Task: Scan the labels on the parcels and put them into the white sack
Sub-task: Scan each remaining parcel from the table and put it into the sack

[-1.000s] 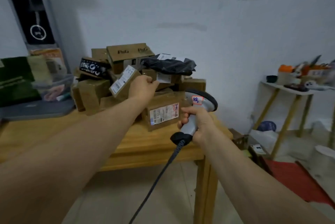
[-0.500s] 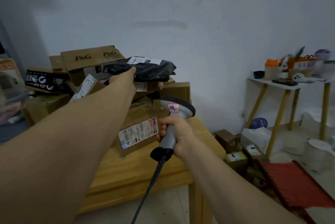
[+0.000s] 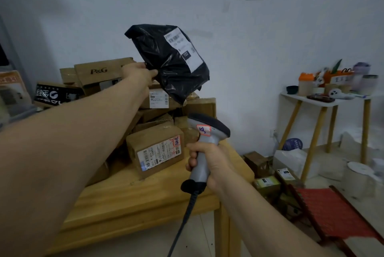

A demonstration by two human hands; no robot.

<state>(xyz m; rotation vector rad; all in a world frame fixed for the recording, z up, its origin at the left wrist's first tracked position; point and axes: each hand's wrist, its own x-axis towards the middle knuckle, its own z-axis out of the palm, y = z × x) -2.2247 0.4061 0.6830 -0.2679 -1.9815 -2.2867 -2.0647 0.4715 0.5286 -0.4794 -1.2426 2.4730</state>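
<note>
**Black parcel aloft, scanner beneath**

The left hand [image 3: 138, 72] pinches a crinkled black plastic mailer bag [image 3: 166, 69] by its edge, holding it in the air above the heap of brown cardboard boxes [image 3: 153, 148] on the light wooden table [image 3: 145, 204]. The bag's white shipping label [image 3: 184, 49] faces us, tilted. Lower right, the right hand [image 3: 209, 160] is wrapped round the handle of a grey handheld barcode scanner [image 3: 207, 132], whose dark head sits below the bag without touching it.
</note>
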